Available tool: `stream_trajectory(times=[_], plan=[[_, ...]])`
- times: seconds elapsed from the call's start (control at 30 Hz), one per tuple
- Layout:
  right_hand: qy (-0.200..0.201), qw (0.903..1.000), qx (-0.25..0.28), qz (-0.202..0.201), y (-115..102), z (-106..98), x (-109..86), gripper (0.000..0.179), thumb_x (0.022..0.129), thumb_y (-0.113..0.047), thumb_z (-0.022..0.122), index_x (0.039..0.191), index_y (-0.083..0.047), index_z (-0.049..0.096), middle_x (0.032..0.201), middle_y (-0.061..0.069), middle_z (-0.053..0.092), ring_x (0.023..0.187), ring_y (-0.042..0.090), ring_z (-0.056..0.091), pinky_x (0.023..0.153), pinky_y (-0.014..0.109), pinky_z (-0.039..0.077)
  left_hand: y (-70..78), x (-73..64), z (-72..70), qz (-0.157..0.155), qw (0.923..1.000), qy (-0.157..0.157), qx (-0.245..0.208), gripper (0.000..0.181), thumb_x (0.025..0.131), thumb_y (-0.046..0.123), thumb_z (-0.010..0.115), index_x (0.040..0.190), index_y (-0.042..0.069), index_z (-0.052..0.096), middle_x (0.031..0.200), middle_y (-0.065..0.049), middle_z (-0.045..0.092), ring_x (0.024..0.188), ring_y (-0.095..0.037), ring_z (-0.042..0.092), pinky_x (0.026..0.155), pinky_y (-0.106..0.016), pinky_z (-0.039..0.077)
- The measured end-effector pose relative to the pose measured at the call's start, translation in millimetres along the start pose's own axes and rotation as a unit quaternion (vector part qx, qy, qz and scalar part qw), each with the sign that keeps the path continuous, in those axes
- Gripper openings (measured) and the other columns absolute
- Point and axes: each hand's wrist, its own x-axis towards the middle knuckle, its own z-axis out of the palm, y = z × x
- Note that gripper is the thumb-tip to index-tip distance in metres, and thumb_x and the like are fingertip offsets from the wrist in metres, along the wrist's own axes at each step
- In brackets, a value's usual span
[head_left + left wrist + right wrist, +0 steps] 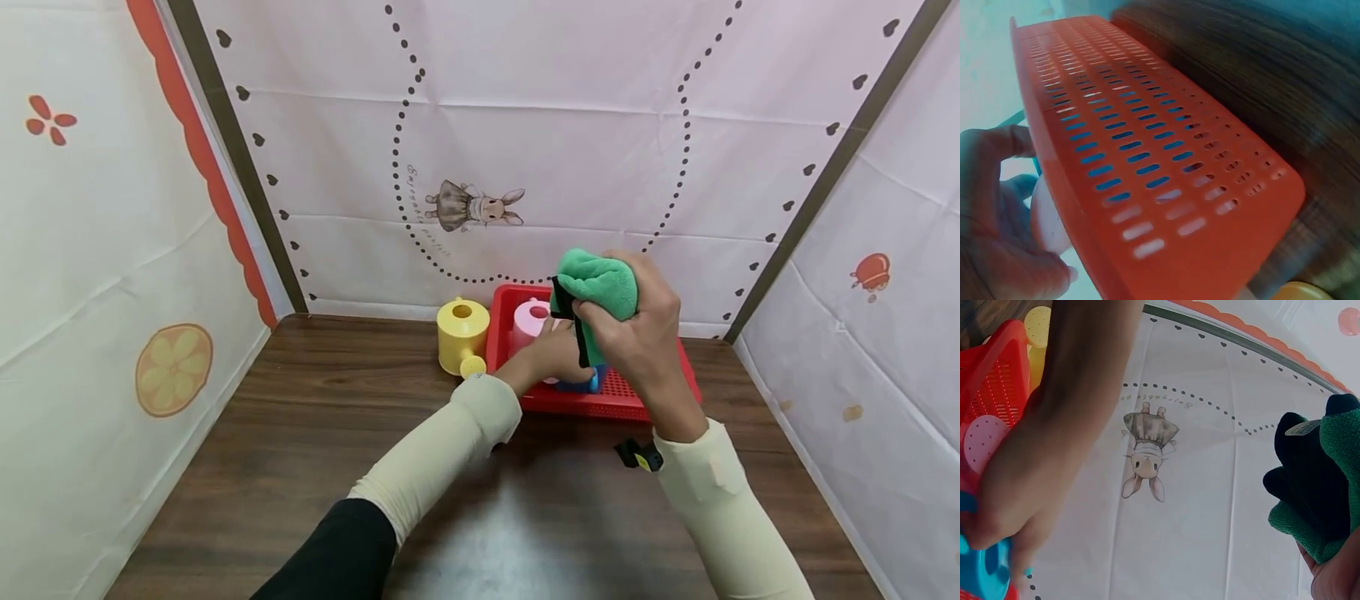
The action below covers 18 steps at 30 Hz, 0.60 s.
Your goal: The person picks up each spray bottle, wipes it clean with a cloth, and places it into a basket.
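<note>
My right hand (641, 329) grips a folded green cloth (600, 287) with black parts, held above the red basket (600, 408). In the right wrist view the cloth (1341, 450) shows its dark side and a small white tag. Down in the basket, my left hand (553, 357) pinches a blue watering can (988, 572) between fingers and thumb. A pink watering can (529, 318) stands beside that hand in the basket. The left wrist view shows the left hand (997, 212) behind the basket's slotted wall (1147, 137), with the blue can partly visible through the slots.
A yellow watering can (461, 333) stands on the brown wooden table (330, 417), just left of the basket. Printed white sheets (555, 158) rise behind the table and on both sides. A black strap (637, 456) hangs at the right wrist.
</note>
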Motion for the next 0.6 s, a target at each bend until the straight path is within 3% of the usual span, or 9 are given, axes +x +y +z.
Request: stream_trajectory(times=[0.07,0.17,0.3,0.4,0.47,0.5,0.6], plan=[[0.002,1.0000,-0.001,0.003,0,-2,-0.3,0.049,0.088,-0.003,0.084,0.134,0.005,0.072,0.129,0.023,0.075,0.111,0.011,0.067,0.095,0.021,0.056,-10.3,2.6,-0.1,0.004,0.9998,0.019,-0.007,0.044,0.106,0.042,0.060,0.142,0.018,0.071,0.170,-0.002,0.056,0.177,-0.030,0.015,0.144,-0.063,-0.006],[0.009,0.9999,-0.003,0.009,1,-6,-0.5,0.048,0.088,-0.002,0.084,0.134,0.005,0.072,0.127,0.023,0.075,0.110,0.010,0.066,0.094,0.020,0.056,-23.9,-13.6,-12.9,-0.004,0.9970,0.073,-0.023,0.054,0.106,0.037,0.059,0.155,0.015,0.065,0.176,-0.007,0.051,0.178,-0.036,0.013,0.144,-0.063,-0.004],[0.020,0.9998,-0.001,0.009,2,-9,0.3,0.047,0.088,-0.002,0.085,0.133,0.004,0.073,0.124,0.022,0.075,0.109,0.012,0.066,0.091,0.021,0.056,-67.7,-42.3,-32.1,-0.019,0.9830,0.172,-0.061,0.086,0.100,0.029,0.068,0.177,0.012,0.036,0.185,-0.013,0.034,0.176,-0.043,0.012,0.144,-0.065,0.003],[0.021,0.9998,0.007,0.002,3,-9,1.4,0.047,0.087,-0.003,0.085,0.132,0.004,0.073,0.123,0.022,0.074,0.109,0.013,0.065,0.090,0.023,0.056,-104.5,-64.3,-46.1,-0.049,0.9709,0.220,-0.081,0.095,0.092,0.025,0.075,0.177,0.009,0.035,0.183,-0.019,0.035,0.173,-0.048,0.019,0.141,-0.071,0.010],[0.017,0.9998,0.012,-0.005,4,-8,1.2,0.047,0.087,-0.005,0.085,0.131,0.005,0.073,0.122,0.022,0.074,0.109,0.014,0.064,0.089,0.024,0.055,-127.9,-80.7,-50.8,-0.072,0.9641,0.230,-0.111,0.100,0.087,0.022,0.078,0.176,0.007,0.035,0.182,-0.022,0.035,0.171,-0.051,0.021,0.139,-0.074,0.015],[0.015,0.9998,0.015,-0.008,4,-8,0.7,0.047,0.087,-0.006,0.085,0.131,0.005,0.073,0.122,0.023,0.074,0.109,0.014,0.064,0.090,0.025,0.054,-131.8,-93.2,-54.5,-0.087,0.9606,0.226,-0.136,0.102,0.085,0.014,0.079,0.176,0.006,0.034,0.182,-0.024,0.033,0.171,-0.052,0.022,0.138,-0.076,0.017],[0.006,0.9998,0.018,-0.011,4,-6,-2.1,0.048,0.087,-0.008,0.085,0.131,0.005,0.072,0.123,0.023,0.074,0.110,0.014,0.064,0.092,0.025,0.054,-165.7,-113.2,-44.9,-0.083,0.9556,0.209,-0.191,0.110,0.080,0.001,0.079,0.177,0.003,0.028,0.182,-0.029,0.029,0.171,-0.053,0.019,0.138,-0.076,0.018]])
